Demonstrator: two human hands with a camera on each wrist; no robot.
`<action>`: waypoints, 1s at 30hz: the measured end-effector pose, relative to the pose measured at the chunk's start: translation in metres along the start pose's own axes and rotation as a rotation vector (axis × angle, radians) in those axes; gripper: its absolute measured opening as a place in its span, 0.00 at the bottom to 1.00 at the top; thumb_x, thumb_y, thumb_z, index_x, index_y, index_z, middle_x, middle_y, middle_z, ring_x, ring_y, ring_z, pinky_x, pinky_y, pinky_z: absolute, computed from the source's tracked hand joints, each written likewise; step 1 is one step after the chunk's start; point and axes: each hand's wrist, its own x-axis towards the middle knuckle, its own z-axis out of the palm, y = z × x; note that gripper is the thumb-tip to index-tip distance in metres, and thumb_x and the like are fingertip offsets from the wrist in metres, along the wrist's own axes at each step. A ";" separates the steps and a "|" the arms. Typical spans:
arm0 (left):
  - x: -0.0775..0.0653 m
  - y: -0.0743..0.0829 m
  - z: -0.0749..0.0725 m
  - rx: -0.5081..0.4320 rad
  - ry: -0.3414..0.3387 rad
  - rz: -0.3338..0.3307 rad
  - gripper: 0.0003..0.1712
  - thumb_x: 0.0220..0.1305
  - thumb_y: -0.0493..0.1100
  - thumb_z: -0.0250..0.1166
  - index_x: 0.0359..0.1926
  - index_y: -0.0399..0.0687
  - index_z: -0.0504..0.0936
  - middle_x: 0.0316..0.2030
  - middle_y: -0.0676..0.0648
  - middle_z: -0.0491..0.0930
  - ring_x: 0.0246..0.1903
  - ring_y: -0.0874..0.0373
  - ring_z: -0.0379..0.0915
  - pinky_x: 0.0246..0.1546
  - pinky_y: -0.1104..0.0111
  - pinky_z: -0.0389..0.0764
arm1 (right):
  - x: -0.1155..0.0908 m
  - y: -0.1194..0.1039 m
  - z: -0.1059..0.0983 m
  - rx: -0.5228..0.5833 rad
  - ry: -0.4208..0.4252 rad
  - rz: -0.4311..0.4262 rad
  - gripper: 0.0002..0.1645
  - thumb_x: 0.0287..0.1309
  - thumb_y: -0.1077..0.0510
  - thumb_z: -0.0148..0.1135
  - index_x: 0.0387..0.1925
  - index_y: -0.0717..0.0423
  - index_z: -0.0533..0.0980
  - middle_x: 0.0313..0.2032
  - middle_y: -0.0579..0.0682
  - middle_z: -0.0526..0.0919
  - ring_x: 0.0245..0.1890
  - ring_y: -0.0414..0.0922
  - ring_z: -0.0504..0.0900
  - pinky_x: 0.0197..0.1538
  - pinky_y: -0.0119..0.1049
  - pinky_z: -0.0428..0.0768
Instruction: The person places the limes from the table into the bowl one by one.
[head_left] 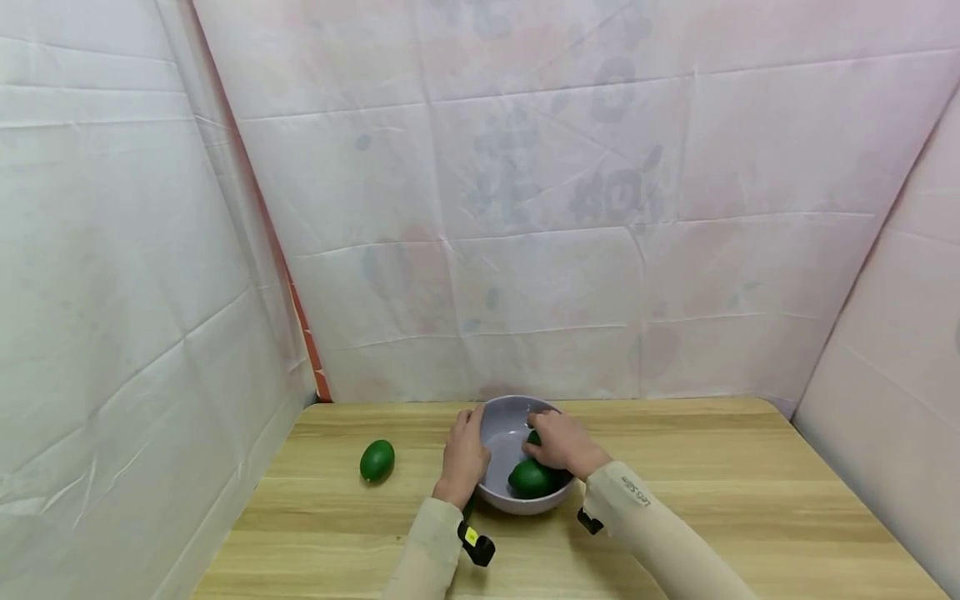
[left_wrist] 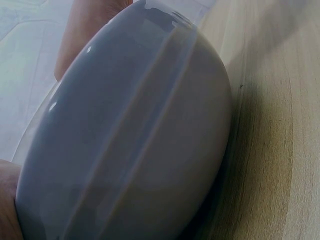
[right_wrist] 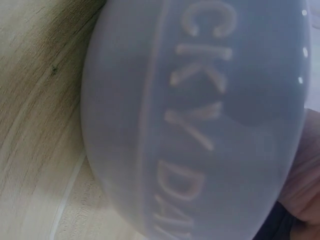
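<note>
On the wooden surface (head_left: 712,467), the bowl (head_left: 501,454) looks stiff and slick, best held by its rim; the left grip (head_left: 461,457) clasps that rim; the right grip (head_left: 564,442), inside, pinches a smooth green fruit (head_left: 534,437), probably light and firm, best taken round its middle.

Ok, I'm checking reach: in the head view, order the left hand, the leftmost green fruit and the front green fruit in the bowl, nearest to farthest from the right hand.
1. Front green fruit: in the bowl, beside the right hand.
2. Left hand: at the bowl's left side.
3. Leftmost green fruit: on the table, farther left.
</note>
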 end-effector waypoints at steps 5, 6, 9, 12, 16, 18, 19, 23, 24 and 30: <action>0.000 0.000 0.001 0.004 0.002 0.001 0.40 0.58 0.26 0.67 0.71 0.45 0.70 0.61 0.36 0.74 0.56 0.40 0.77 0.52 0.48 0.84 | -0.001 -0.001 -0.003 0.007 0.005 0.001 0.19 0.58 0.49 0.73 0.44 0.58 0.82 0.33 0.50 0.85 0.33 0.47 0.82 0.35 0.47 0.82; 0.000 0.000 0.001 0.001 0.001 -0.001 0.40 0.58 0.26 0.67 0.72 0.45 0.70 0.61 0.37 0.74 0.56 0.40 0.77 0.52 0.48 0.84 | -0.001 -0.001 -0.005 0.012 0.010 -0.003 0.20 0.58 0.49 0.72 0.45 0.59 0.82 0.35 0.52 0.86 0.35 0.49 0.83 0.37 0.48 0.83; 0.000 0.001 0.000 -0.007 0.002 -0.001 0.40 0.58 0.25 0.66 0.72 0.45 0.70 0.61 0.36 0.74 0.56 0.39 0.77 0.52 0.48 0.84 | -0.002 -0.002 -0.010 0.011 0.043 -0.019 0.21 0.59 0.49 0.72 0.47 0.60 0.82 0.41 0.55 0.88 0.39 0.52 0.86 0.43 0.49 0.86; 0.000 0.001 0.000 -0.014 0.009 0.002 0.40 0.57 0.25 0.66 0.71 0.45 0.70 0.61 0.36 0.74 0.56 0.39 0.77 0.51 0.47 0.84 | -0.003 -0.002 -0.017 0.021 0.093 -0.032 0.22 0.59 0.50 0.72 0.48 0.61 0.82 0.41 0.57 0.87 0.40 0.53 0.87 0.43 0.50 0.85; 0.000 0.001 0.000 -0.011 0.014 -0.002 0.40 0.57 0.25 0.66 0.71 0.46 0.71 0.61 0.37 0.75 0.56 0.39 0.78 0.52 0.47 0.83 | -0.006 -0.001 -0.031 0.049 0.150 -0.032 0.23 0.60 0.50 0.71 0.51 0.62 0.81 0.43 0.58 0.87 0.40 0.53 0.86 0.42 0.50 0.85; 0.000 0.001 0.000 -0.010 0.010 -0.008 0.40 0.57 0.26 0.66 0.71 0.46 0.70 0.61 0.37 0.75 0.56 0.39 0.77 0.53 0.47 0.83 | -0.007 0.000 -0.037 0.077 0.167 -0.027 0.24 0.61 0.50 0.70 0.52 0.62 0.81 0.46 0.60 0.87 0.42 0.54 0.87 0.44 0.50 0.85; -0.001 0.001 0.000 -0.009 0.010 -0.010 0.40 0.57 0.25 0.66 0.71 0.46 0.70 0.61 0.37 0.75 0.56 0.39 0.77 0.53 0.47 0.83 | -0.008 0.002 -0.040 0.086 0.175 -0.025 0.24 0.61 0.50 0.69 0.52 0.63 0.81 0.46 0.60 0.86 0.43 0.55 0.87 0.45 0.51 0.85; -0.002 0.001 0.000 -0.015 0.022 0.004 0.40 0.56 0.25 0.66 0.71 0.45 0.71 0.60 0.36 0.75 0.56 0.39 0.78 0.52 0.46 0.84 | -0.010 0.011 -0.048 0.134 0.220 0.002 0.23 0.63 0.50 0.67 0.53 0.63 0.80 0.50 0.63 0.86 0.47 0.58 0.86 0.47 0.54 0.85; -0.002 0.001 0.000 -0.017 0.027 0.011 0.40 0.56 0.24 0.66 0.71 0.45 0.71 0.60 0.36 0.75 0.55 0.38 0.78 0.52 0.46 0.84 | -0.011 0.014 -0.049 0.142 0.231 0.011 0.23 0.63 0.51 0.67 0.53 0.63 0.80 0.50 0.63 0.86 0.48 0.59 0.86 0.48 0.55 0.85; -0.001 0.001 0.001 -0.014 0.036 0.015 0.40 0.56 0.24 0.66 0.70 0.45 0.71 0.59 0.36 0.76 0.54 0.39 0.78 0.51 0.47 0.84 | -0.016 0.027 -0.047 0.211 0.243 0.074 0.25 0.65 0.51 0.64 0.55 0.66 0.78 0.54 0.66 0.84 0.53 0.63 0.83 0.54 0.59 0.82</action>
